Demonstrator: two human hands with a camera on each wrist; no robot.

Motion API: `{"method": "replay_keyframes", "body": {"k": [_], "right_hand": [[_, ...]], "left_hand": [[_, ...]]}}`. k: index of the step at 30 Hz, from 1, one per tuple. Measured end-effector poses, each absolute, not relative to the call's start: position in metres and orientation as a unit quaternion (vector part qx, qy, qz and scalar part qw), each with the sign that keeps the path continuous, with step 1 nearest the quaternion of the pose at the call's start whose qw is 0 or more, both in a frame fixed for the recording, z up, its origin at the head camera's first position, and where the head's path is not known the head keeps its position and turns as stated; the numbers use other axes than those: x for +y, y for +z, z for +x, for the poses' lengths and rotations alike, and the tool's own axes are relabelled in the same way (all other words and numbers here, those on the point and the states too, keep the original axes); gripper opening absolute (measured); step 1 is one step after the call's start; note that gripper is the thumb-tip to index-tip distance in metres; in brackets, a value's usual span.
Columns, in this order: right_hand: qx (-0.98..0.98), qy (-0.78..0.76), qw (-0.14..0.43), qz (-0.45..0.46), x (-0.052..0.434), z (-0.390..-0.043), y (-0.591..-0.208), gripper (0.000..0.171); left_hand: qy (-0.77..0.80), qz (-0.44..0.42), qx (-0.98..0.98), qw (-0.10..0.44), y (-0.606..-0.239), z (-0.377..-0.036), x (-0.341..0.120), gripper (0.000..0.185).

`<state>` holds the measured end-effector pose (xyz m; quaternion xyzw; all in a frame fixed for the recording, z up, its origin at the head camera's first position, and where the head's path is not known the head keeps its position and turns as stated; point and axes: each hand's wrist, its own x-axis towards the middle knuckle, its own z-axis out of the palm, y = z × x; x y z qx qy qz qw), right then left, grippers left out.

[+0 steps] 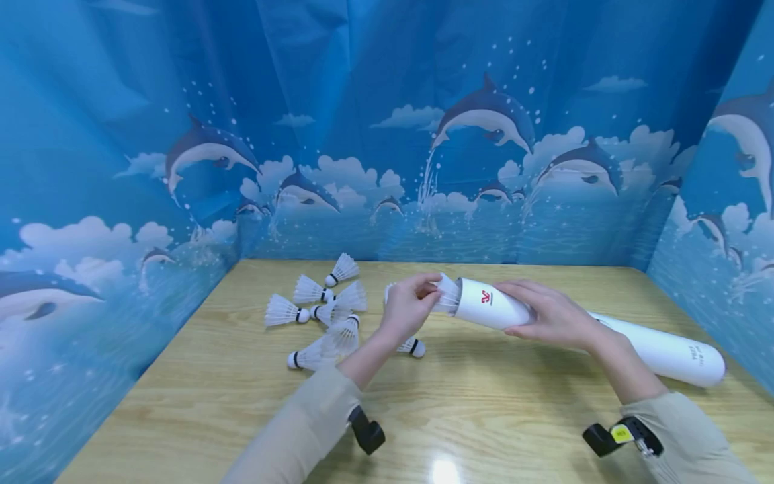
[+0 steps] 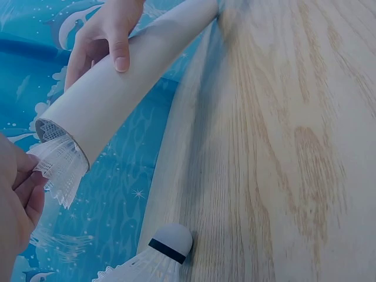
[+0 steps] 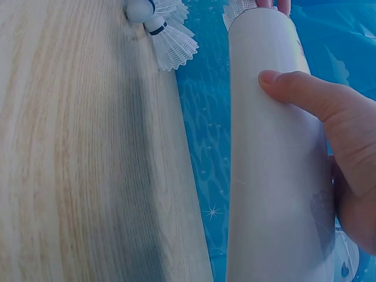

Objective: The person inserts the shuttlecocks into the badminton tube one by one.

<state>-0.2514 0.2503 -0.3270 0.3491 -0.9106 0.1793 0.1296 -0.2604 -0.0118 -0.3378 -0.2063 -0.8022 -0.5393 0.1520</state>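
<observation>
My right hand [image 1: 553, 314] grips a long white shuttlecock tube [image 1: 492, 306] around its body, thumb on the near side. The tube lies at a slant, its mouth toward the left and its far end over the right of the table. At that mouth my left hand [image 1: 408, 308] pinches the feather skirt of a white shuttlecock [image 2: 64, 170]. The skirt sticks out of the mouth, and its cork end is hidden inside the tube. Another skirt edge shows within the opening in the left wrist view. Below my left hand lies a loose shuttlecock [image 2: 170, 244] with a black band.
Several white shuttlecocks [image 1: 281, 312] lie in a loose group on the left of the wooden table [image 1: 199, 390]. A blue dolphin-print curtain [image 1: 375, 134] stands behind the table and along both sides.
</observation>
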Motion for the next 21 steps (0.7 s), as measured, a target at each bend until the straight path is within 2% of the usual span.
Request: {"method": "replay_keyframes", "body": {"k": [8, 21], "right_hand": [[-0.913, 0.178, 0.125, 0.344, 0.2497, -0.2523, -0.3277, 0.072], [-0.905, 0.178, 0.138, 0.36, 0.2495, -0.255, -0.3278, 0.072]], "left_hand": [[-0.477, -0.225, -0.83, 0.183, -0.3385, -0.2593, -0.0118, 0.019], [-0.466, -0.243, -0.84, 0.135, -0.3383, -0.2569, -0.0052, 0.019]]}}
